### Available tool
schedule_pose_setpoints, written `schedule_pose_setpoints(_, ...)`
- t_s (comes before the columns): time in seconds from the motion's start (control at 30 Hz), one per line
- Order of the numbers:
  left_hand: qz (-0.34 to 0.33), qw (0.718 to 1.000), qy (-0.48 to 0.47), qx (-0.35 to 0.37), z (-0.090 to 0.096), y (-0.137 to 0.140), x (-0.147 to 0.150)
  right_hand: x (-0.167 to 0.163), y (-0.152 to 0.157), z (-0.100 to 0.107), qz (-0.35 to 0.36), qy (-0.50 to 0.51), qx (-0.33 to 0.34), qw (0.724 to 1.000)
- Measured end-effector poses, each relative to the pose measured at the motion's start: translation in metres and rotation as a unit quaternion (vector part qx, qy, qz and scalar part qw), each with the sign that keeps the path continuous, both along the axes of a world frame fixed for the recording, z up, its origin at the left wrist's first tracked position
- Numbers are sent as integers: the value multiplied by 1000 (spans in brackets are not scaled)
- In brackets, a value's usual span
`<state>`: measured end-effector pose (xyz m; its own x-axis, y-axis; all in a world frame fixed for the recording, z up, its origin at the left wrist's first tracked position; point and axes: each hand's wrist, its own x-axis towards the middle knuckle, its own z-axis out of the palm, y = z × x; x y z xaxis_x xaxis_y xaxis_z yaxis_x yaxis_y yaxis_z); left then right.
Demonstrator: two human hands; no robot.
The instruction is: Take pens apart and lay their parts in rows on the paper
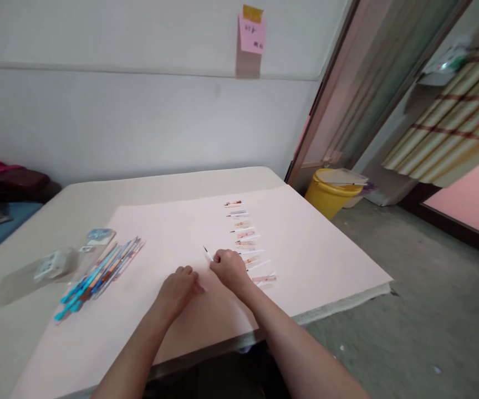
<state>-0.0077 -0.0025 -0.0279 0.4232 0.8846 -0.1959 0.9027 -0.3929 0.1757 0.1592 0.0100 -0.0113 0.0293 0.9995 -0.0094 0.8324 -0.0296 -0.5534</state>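
Pink tabletop [314,255], white stick [208,254] pinched in right hand [230,268], jutting forward-left, left hand [178,289] nearby, hold unclear

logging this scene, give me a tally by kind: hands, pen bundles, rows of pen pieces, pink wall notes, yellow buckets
Left hand and right hand: 2
Pen bundles: 1
Rows of pen pieces: 1
Pink wall notes: 1
Yellow buckets: 1
Total: 6

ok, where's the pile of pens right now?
In the head view, the pile of pens lies left of the person's left hand, along the left edge of the pale pink sheet.
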Motion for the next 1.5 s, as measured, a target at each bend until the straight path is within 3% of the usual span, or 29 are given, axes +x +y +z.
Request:
schedule_pose_setpoints(0.2,28,997,77,3,-6,7,-4,22,6,7,-25,39,-9,999)
schedule_pose_setpoints(0.57,119,990,62,-40,-7,32,-5,33,15,9,-44,103,-9,994)
schedule_pose_setpoints(0.7,125,990,64,-13,3,75,5,33,16,9,-45,118,5,992)
schedule_pose_setpoints(0.9,112,991,56,52,18,170,34,29,19,2,-58,148,15,987)
schedule_pose_setpoints(1.13,56,996,48,56,7,267,71,21,21,1,-63,173,-23,983)
schedule_pose_setpoints(1.33,8,999,50,20,-4,317,77,17,21,-9,-69,154,-55,984)
schedule_pose_setpoints(1.5,-9,999,33,-3,-6,332,73,21,20,-9,-84,162,-52,982)
